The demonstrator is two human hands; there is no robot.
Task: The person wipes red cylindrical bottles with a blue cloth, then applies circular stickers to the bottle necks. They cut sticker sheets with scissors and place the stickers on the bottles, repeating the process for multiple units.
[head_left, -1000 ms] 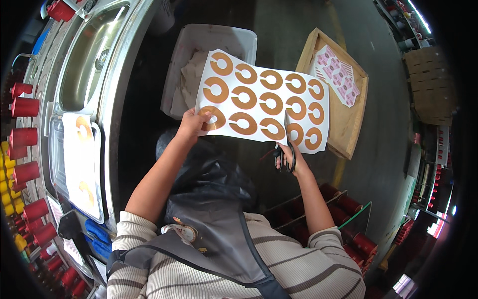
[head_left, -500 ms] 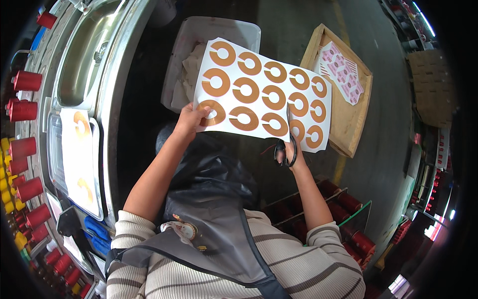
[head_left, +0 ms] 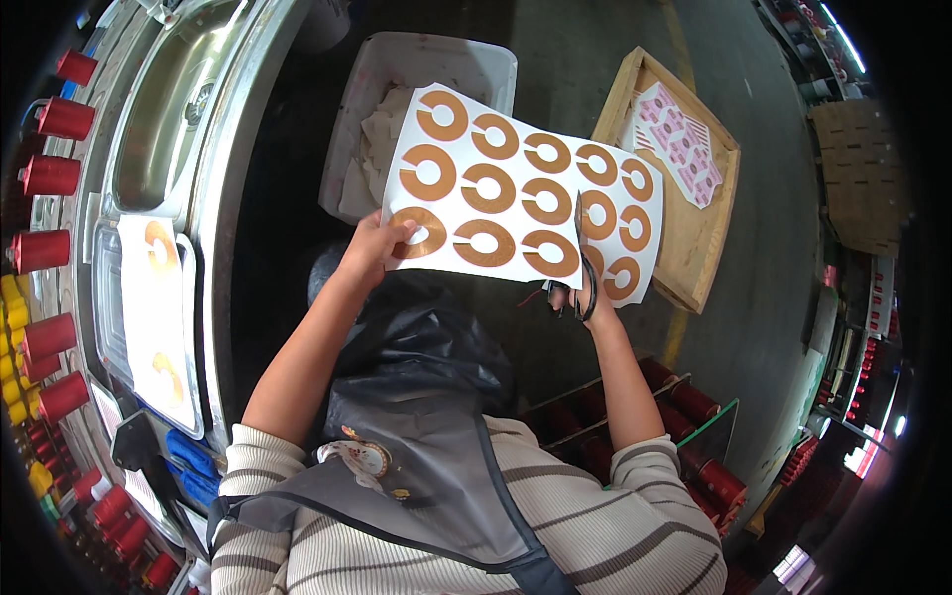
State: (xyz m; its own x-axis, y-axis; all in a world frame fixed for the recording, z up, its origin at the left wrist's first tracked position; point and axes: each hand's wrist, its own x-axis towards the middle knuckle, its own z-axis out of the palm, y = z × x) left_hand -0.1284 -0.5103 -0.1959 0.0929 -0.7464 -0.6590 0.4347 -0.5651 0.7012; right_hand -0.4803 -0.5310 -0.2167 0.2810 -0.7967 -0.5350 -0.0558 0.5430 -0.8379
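Observation:
A white sheet [head_left: 518, 169] printed with rows of golden-brown C-shaped rings is held up in front of me. My left hand [head_left: 373, 245] pinches its near left corner, with the thumb on top over a ring. My right hand [head_left: 598, 310] grips black-handled scissors [head_left: 592, 281] at the sheet's near edge. Their blade points away from me and stands in a cut between two columns of rings. Right of that cut, the sheet hangs slightly lower. Part of my right hand is hidden behind the scissors and the sheet.
Beyond the sheet stands a pale plastic bin [head_left: 496, 64] with crumpled paper. A wooden tray [head_left: 684, 260] at the right holds a pink printed sheet [head_left: 679, 144]. A steel counter with a sink [head_left: 164, 149] runs along the left, beside red thread cones [head_left: 52, 176].
The scissors have moved slightly right and farther up along the cut, and their handles have come closer together. The sheet's right part has separated more from the left. My left hand keeps its grip.

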